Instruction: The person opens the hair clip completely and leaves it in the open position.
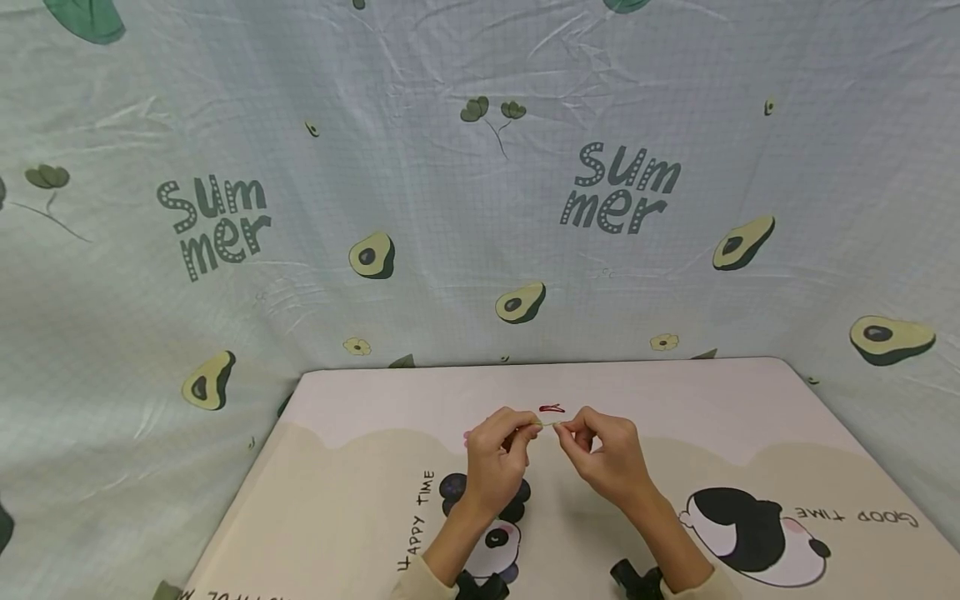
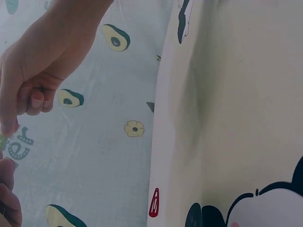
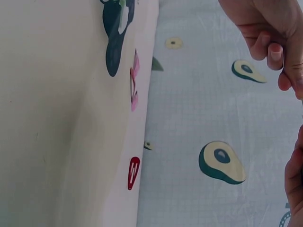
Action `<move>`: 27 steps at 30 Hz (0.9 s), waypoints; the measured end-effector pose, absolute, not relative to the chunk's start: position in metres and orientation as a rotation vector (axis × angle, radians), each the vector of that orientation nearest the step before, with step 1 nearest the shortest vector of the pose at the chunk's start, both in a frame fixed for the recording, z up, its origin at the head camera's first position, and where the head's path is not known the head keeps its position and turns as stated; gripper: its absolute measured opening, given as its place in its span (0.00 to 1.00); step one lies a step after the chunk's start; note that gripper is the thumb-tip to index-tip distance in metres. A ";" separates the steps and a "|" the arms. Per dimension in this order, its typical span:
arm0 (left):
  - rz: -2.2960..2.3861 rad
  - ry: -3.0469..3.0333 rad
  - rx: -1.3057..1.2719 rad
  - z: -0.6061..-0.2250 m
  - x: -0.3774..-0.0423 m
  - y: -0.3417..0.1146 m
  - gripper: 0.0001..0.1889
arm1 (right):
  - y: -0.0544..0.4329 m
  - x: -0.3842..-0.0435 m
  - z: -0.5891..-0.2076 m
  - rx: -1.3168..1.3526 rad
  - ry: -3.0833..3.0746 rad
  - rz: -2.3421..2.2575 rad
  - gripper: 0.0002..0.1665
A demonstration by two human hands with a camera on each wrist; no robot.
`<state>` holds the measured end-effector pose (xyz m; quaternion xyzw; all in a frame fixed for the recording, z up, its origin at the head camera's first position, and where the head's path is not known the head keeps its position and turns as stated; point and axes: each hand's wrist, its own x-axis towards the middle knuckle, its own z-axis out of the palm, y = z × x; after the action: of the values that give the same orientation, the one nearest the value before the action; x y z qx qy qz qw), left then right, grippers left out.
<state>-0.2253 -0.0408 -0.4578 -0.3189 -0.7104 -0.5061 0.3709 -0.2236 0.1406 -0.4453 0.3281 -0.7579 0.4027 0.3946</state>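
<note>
Over the far part of the pale table (image 1: 675, 396), the left hand (image 1: 497, 457) and the right hand (image 1: 609, 460) face each other, with a thin yellowish-green thing (image 1: 548, 424) spanning the small gap between their fingertips. Each hand pinches one end between thumb and forefinger; only a short strip shows, so I cannot tell its full shape (the wrist views catch the meeting fingers only at their edges). Just beyond them, a red hair clip (image 1: 552, 408) lies on the table. Something so slim probably calls for a light but steady pinch, both ends level, with any force coming slowly from the fingertips rather than the wrists. Uneven pressure could twist it or make it spring loose. Working low over the table would make a slip easier to recover, and the clip is best left undisturbed.
</note>
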 end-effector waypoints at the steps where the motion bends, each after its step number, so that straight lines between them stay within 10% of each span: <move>1: -1.301 -1.820 -0.818 -0.458 -0.225 -0.040 0.07 | 0.141 -0.224 -0.445 0.831 -1.923 1.020 0.18; 27: -1.255 -1.794 -0.770 -0.461 -0.226 -0.037 0.07 | 0.142 -0.225 -0.447 0.841 -1.905 0.996 0.18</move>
<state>-0.2260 -0.0371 -0.4611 -0.3041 -0.7087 -0.4958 0.3993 -0.2249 0.1415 -0.4468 0.3332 -0.7546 0.3947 0.4047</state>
